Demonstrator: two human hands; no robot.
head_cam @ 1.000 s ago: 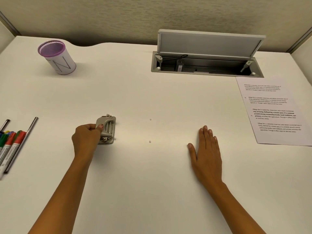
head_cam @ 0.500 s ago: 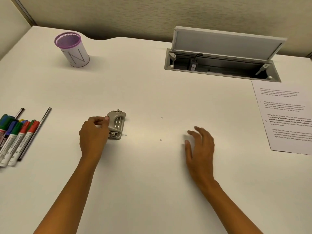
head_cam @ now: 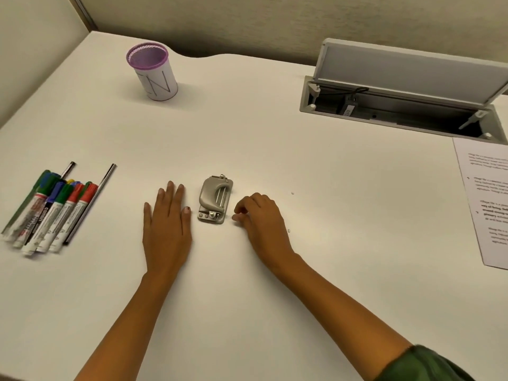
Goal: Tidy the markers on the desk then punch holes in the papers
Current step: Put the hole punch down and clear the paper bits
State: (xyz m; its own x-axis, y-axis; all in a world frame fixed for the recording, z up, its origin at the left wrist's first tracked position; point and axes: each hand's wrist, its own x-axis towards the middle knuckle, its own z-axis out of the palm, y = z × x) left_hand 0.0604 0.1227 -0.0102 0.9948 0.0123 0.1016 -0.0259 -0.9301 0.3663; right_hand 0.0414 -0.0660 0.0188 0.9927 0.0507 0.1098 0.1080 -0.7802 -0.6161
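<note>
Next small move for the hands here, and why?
Probably the left hand should reach left for the markers: they lie loose on the desk, the purple-rimmed cup stands empty, and neither hand holds anything. The hole punch can wait.

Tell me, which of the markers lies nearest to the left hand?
The red-capped marker at the right edge of the bunch; only a thin metal rod lies between it and the left hand.
</note>
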